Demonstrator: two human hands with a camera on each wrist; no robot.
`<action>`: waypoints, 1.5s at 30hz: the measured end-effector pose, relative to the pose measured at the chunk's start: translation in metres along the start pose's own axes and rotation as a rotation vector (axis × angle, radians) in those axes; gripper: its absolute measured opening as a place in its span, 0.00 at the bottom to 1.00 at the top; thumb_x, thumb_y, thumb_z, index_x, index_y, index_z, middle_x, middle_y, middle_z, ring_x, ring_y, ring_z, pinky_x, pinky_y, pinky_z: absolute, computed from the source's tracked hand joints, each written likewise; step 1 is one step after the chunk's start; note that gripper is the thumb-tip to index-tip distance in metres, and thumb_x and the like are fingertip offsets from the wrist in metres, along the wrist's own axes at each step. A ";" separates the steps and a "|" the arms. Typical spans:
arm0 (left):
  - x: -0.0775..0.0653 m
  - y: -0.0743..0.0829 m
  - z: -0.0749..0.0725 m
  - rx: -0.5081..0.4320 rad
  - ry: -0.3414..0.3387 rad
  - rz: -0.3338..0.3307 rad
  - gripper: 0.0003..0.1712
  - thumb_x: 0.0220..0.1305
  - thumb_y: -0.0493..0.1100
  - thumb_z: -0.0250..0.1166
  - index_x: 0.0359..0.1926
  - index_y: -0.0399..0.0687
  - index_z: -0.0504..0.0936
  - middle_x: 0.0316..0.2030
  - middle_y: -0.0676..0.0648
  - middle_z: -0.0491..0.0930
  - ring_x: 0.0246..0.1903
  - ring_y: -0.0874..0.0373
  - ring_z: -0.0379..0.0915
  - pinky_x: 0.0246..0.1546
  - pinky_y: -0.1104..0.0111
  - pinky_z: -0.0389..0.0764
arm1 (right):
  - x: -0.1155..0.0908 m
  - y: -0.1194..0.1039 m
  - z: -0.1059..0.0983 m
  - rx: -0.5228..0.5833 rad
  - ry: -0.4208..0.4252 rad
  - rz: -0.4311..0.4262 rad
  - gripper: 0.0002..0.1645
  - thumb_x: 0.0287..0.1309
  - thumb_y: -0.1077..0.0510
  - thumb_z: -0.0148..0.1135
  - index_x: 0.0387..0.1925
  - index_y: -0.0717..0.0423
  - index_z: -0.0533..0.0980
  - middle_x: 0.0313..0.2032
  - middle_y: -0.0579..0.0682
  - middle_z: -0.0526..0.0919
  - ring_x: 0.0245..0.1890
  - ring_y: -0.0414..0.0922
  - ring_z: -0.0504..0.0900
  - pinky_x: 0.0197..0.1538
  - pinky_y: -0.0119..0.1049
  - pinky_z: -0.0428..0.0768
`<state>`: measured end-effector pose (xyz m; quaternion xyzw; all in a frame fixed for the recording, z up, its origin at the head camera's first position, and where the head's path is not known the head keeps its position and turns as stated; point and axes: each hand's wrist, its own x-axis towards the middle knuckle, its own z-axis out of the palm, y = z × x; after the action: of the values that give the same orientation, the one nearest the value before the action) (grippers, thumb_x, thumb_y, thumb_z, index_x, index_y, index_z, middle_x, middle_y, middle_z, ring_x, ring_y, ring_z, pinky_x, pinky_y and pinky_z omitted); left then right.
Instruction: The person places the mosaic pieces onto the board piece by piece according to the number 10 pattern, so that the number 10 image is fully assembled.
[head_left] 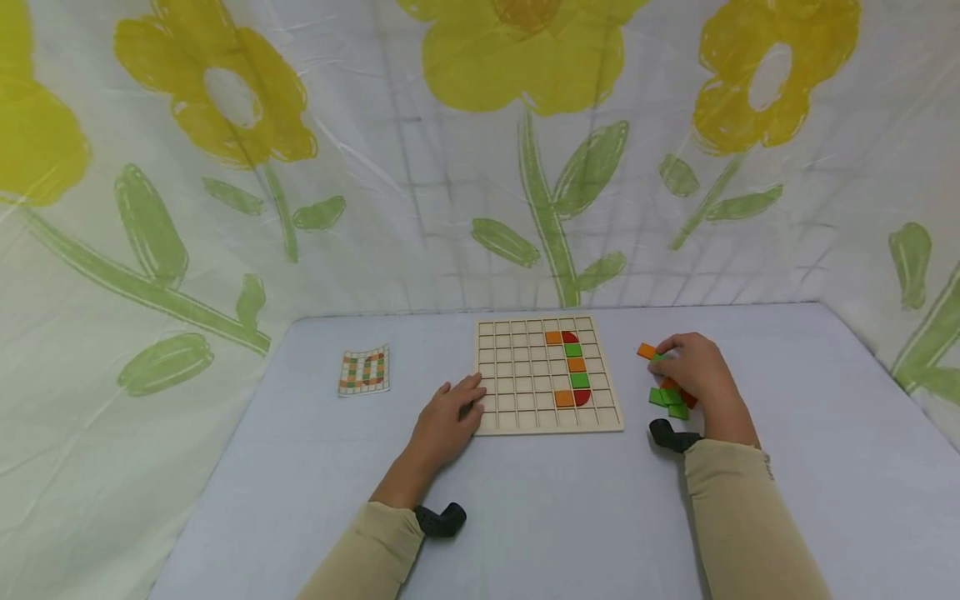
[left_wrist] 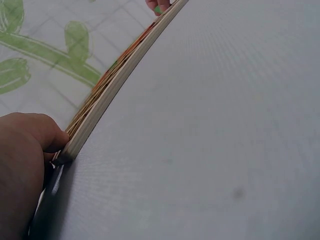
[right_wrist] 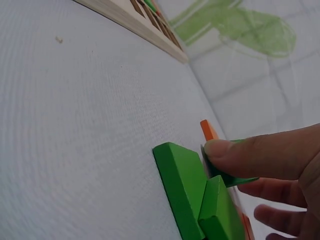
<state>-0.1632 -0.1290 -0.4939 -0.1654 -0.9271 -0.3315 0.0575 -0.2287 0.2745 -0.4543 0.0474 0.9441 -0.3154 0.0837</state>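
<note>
A wooden grid board (head_left: pixel 512 381) lies on the table. Orange, green and red tiles (head_left: pixel 576 365) fill a bent column of cells on its right half. My left hand (head_left: pixel 446 421) rests at the board's left edge, fingers loosely bent and touching the rim. Over on the right, my right hand (head_left: pixel 693 367) pinches a green tile (right_wrist: pixel 232 179) between thumb and fingers. An orange tile (head_left: pixel 647 351) lies just past the fingertips. Below that hand sits a small pile of green tiles (head_left: pixel 677 411), with orange-red ones partly hidden under it.
A small pattern card (head_left: pixel 363 371) with coloured squares on a grid lies left of the board. The white table (head_left: pixel 555 517) ends at a hanging cloth (head_left: pixel 360 242) printed with yellow flowers. Dark bands (head_left: pixel 441 520) sit around both wrists.
</note>
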 end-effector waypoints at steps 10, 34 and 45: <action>-0.001 0.000 0.001 -0.003 -0.006 -0.015 0.20 0.71 0.44 0.58 0.61 0.46 0.79 0.69 0.51 0.70 0.68 0.54 0.66 0.75 0.56 0.58 | 0.001 -0.003 0.001 0.008 -0.020 0.005 0.18 0.59 0.52 0.66 0.46 0.60 0.77 0.54 0.66 0.73 0.37 0.54 0.75 0.31 0.37 0.77; -0.001 0.000 0.002 -0.008 0.008 -0.013 0.20 0.71 0.44 0.58 0.61 0.45 0.80 0.68 0.51 0.70 0.68 0.54 0.65 0.75 0.56 0.58 | -0.003 -0.006 -0.001 -0.019 -0.010 -0.008 0.24 0.64 0.46 0.60 0.54 0.58 0.79 0.58 0.68 0.73 0.44 0.56 0.75 0.39 0.42 0.78; -0.001 0.001 0.000 -0.012 0.011 0.003 0.20 0.71 0.43 0.59 0.61 0.44 0.79 0.68 0.49 0.70 0.68 0.53 0.66 0.75 0.55 0.57 | -0.003 -0.005 -0.003 0.032 0.013 -0.025 0.23 0.67 0.46 0.57 0.55 0.55 0.79 0.60 0.65 0.75 0.50 0.56 0.74 0.49 0.48 0.78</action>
<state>-0.1619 -0.1283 -0.4930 -0.1653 -0.9246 -0.3376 0.0619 -0.2268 0.2726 -0.4483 0.0389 0.9400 -0.3310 0.0728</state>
